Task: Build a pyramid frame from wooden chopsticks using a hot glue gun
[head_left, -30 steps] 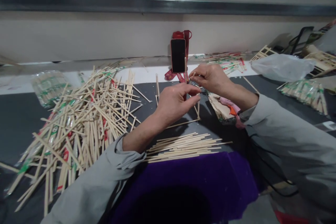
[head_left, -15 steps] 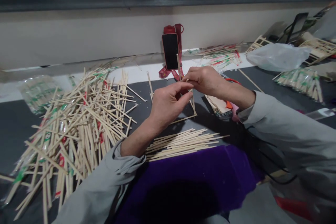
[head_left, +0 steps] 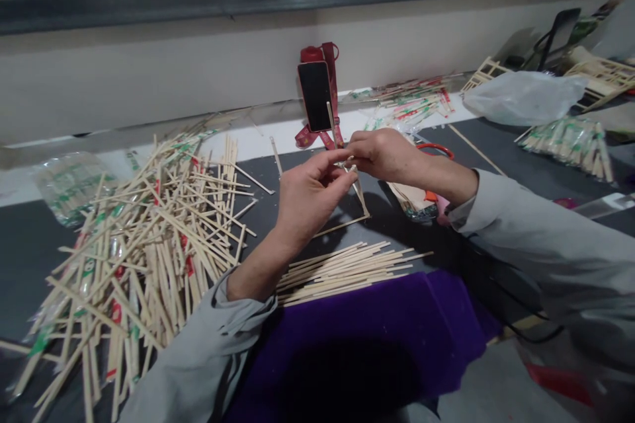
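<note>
A small frame of chopsticks stands on the dark table, partly hidden behind my hands. One of its sticks rises above my fingers, and another lies low toward the left. My left hand pinches the frame near its top, thumb and fingers closed. From the right, the fingertips of my right hand meet it at the same joint and are closed there too. What lies right between the fingertips is mostly covered. Just in front of the frame, loose chopsticks are laid out roughly side by side.
A large heap of chopsticks, some in wrappers, covers the left. A phone leans on a red bottle by the wall. Scissors lie right of the frame. Farther right are a plastic bag and bagged chopsticks. Purple cloth lies in front.
The camera view has tilted and shifted slightly. Both hands stay together at the frame's joint, with only small finger movements.
</note>
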Available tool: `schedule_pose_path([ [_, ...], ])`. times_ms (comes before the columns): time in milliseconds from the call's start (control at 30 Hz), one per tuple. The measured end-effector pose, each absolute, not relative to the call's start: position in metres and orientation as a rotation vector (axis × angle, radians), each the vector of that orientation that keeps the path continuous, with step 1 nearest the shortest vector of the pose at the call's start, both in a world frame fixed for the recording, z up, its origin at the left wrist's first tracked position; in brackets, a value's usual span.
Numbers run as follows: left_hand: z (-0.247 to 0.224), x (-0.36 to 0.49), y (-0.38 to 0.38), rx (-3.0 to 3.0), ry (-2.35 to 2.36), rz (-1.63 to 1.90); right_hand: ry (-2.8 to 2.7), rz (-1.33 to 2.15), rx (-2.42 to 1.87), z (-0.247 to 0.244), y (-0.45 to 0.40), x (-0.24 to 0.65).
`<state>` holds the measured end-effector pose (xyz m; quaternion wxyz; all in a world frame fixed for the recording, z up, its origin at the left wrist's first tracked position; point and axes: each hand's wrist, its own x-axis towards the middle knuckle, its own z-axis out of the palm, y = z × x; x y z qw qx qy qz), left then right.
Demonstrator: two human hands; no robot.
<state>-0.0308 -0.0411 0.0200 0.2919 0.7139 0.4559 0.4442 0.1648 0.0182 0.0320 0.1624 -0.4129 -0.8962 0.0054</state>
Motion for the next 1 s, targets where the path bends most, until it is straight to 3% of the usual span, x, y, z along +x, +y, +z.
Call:
schedule_pose_path([
  [1000,0.017,-0.033,-0.033,1.893,1.174,1.233,-2.524,0.018,-1.081,0.019,0.023,0.169],
])
